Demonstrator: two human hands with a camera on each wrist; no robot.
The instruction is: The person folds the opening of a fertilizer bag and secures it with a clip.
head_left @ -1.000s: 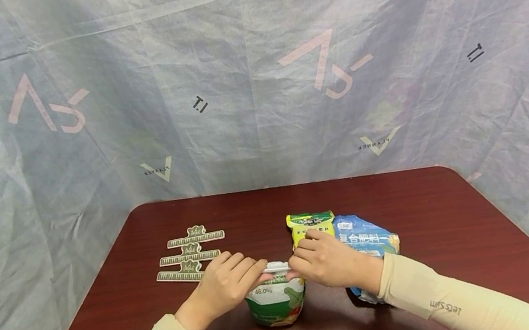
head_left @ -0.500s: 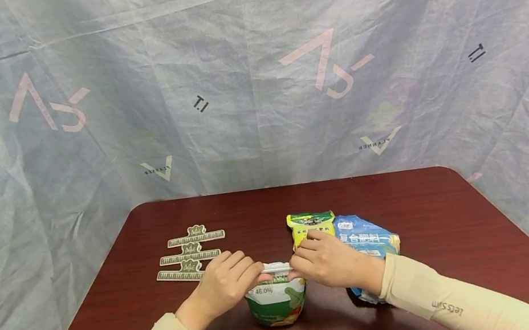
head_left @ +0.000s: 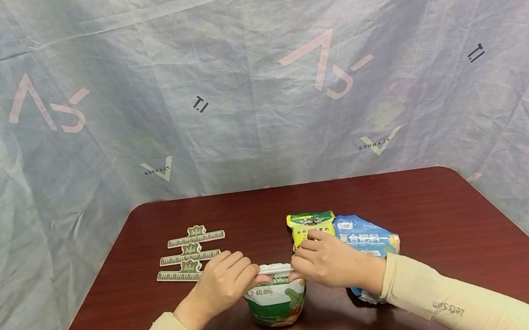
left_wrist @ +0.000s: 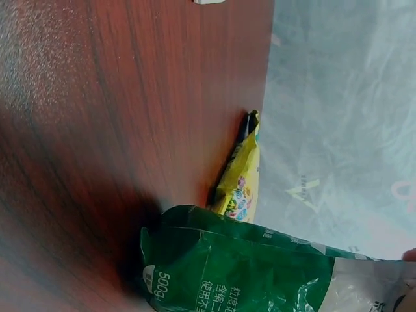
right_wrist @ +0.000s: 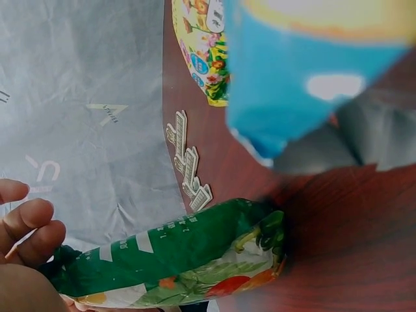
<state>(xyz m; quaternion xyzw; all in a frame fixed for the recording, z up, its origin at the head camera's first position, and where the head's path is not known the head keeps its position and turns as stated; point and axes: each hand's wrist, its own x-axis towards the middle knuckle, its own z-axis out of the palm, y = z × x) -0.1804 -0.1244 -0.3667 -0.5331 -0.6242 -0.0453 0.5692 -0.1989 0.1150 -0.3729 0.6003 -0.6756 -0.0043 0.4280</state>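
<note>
A green and white plastic bag (head_left: pixel 276 304) printed with vegetables stands upright on the table in the head view, its white top folded over. My left hand (head_left: pixel 226 281) pinches the left end of that fold, thumb on the near side and fingers over the top. At the right end my right hand (head_left: pixel 327 263) pinches the same fold. A stretch of the folded edge shows between the hands. The right wrist view shows curled fingers (right_wrist: pixel 39 227) at the top of the bag (right_wrist: pixel 175 260); the left wrist view shows its green side (left_wrist: pixel 240 266) with 500g printed on it.
Three flat clips (head_left: pixel 189 256) with a piano-key pattern lie in a column beyond my left hand. Behind my right hand are a yellow and green packet (head_left: pixel 311 221) and a blue bag (head_left: pixel 358 231), partly hidden. Grey cloth (head_left: pixel 255 103) hangs behind the red-brown table (head_left: pixel 434 219).
My hands have slid slightly apart along the fold, the left one more, so a longer stretch of folded edge shows. The other things have stayed put.
</note>
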